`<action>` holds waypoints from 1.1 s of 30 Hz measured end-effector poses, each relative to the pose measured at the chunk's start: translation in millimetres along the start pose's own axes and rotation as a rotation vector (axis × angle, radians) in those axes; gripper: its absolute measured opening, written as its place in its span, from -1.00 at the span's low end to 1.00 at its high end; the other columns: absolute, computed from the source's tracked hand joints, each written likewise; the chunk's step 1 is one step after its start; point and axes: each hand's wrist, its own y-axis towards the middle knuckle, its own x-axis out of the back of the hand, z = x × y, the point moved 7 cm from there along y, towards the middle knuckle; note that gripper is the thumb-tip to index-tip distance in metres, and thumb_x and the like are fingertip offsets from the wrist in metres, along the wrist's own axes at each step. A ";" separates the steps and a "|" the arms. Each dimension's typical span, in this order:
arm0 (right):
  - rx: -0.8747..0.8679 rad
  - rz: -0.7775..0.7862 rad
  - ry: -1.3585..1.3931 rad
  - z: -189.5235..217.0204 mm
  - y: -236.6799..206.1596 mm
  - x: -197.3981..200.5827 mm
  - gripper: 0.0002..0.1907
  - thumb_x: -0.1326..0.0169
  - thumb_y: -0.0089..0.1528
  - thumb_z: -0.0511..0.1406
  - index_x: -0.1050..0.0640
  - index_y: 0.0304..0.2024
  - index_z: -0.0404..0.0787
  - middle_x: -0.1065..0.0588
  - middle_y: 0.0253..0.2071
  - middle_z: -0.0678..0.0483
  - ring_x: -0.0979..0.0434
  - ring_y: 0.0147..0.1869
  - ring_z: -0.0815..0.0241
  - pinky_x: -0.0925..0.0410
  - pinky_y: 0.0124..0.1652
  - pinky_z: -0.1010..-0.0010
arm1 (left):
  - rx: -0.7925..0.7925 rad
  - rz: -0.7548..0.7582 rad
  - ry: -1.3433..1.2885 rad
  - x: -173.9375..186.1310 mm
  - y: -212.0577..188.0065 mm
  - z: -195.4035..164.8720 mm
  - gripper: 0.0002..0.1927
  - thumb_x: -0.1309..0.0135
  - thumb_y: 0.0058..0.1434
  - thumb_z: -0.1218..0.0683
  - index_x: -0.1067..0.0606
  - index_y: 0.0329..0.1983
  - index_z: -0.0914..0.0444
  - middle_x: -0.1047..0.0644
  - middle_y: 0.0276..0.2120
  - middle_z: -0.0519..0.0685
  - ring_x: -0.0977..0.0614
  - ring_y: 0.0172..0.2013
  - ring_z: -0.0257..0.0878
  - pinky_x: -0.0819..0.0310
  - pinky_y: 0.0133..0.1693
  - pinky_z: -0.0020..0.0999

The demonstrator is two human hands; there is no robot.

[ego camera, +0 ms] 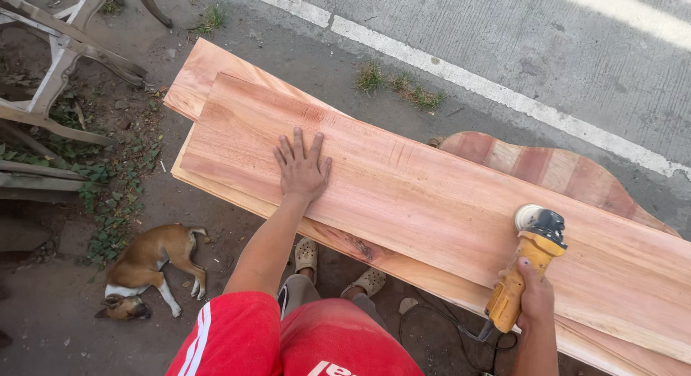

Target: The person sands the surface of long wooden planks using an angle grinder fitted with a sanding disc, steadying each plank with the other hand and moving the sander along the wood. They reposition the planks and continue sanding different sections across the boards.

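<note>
The yellow angle grinder (529, 264) rests with its disc end on the top plank (432, 203), near the plank's right part, its cord (461, 329) trailing down toward the ground. The right hand (536, 300) grips the grinder's handle, fingers wrapped tight around it. The left hand (302, 167) lies flat on the same plank, well apart from the grinder, fingers spread wide. That plank sits on a stack of other reddish boards (201, 81). Behind it a scalloped wooden panel (554, 167) shows. A brown dog (147, 268) lies on the dirt at left, and a road with a white line (504, 95) runs beyond.
</note>
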 end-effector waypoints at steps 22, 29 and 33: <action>0.096 0.184 0.026 -1.8 -6.2 -42.2 -0.65 -0.17 0.28 -0.15 -0.47 -0.06 -0.27 -0.51 -0.38 0.05 -0.53 -0.40 0.23 -0.47 -0.37 0.36 | -0.060 0.044 -0.074 -40.1 -23.9 -19.0 -0.26 0.16 0.64 -0.22 0.03 0.75 0.10 0.25 0.62 0.26 0.28 0.54 0.45 0.45 0.49 0.42; 0.033 -0.005 0.132 -2.4 -4.8 44.6 -0.62 -0.12 0.28 -0.09 -0.46 -0.10 -0.25 -0.53 -0.39 -0.01 -0.58 -0.42 0.15 -0.49 -0.42 0.31 | -0.014 0.105 -0.029 -44.4 -22.8 -16.1 -0.28 0.29 0.63 -0.25 0.09 0.74 0.06 0.28 0.61 0.22 0.30 0.55 0.40 0.47 0.51 0.38; 0.050 0.165 0.025 -15.4 -22.0 -18.3 -0.62 -0.14 0.28 -0.12 -0.47 -0.05 -0.28 -0.52 -0.35 0.00 -0.58 -0.37 0.17 -0.52 -0.36 0.33 | 0.040 0.160 0.035 -42.1 -20.7 -15.3 -0.29 0.41 0.61 -0.29 0.14 0.72 -0.01 0.30 0.62 0.14 0.32 0.56 0.33 0.47 0.54 0.30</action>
